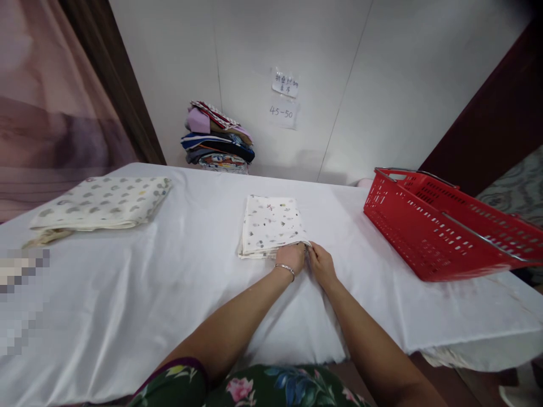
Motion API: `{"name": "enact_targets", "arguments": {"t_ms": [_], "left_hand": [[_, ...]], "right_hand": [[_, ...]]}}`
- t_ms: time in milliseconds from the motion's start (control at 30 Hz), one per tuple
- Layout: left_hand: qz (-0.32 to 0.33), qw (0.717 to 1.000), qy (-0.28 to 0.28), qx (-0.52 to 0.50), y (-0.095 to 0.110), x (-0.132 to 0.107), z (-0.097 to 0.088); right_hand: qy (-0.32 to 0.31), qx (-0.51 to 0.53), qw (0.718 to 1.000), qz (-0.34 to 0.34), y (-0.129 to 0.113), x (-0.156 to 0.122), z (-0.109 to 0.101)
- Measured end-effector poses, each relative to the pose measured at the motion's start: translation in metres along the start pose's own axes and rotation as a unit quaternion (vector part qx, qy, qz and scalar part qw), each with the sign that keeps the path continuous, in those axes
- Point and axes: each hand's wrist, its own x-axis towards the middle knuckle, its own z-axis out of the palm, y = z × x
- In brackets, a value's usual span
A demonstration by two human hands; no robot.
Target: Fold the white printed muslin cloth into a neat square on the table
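Note:
A small folded white cloth [271, 223] with tiny printed figures lies in the middle of the table. My left hand [292, 257], with a silver bracelet at the wrist, grips the near edge of that cloth, fingers curled under it. My right hand [320, 263] sits right beside it, fingers pinched on the cloth's near right corner. Both hands touch each other at the cloth's edge.
The table wears a white cover [169, 282]. A larger folded spotted cloth [102, 203] lies at the far left. A red plastic basket [445, 226] stands at the right. A pile of folded fabrics [218, 141] rests against the wall, beneath paper notes [284, 99].

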Motion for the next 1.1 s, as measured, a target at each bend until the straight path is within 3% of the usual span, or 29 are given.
{"name": "enact_targets", "arguments": {"t_ms": [400, 1100], "left_hand": [[-0.030, 0.997, 0.047, -0.052, -0.006, 0.001, 0.006], [0.040, 0.996, 0.029, -0.080, -0.009, -0.013, 0.013]], "right_hand": [[-0.010, -0.012, 1.000, 0.012, 0.001, -0.002, 0.001], [-0.017, -0.106, 0.992, 0.064, -0.007, -0.002, 0.003]]}}
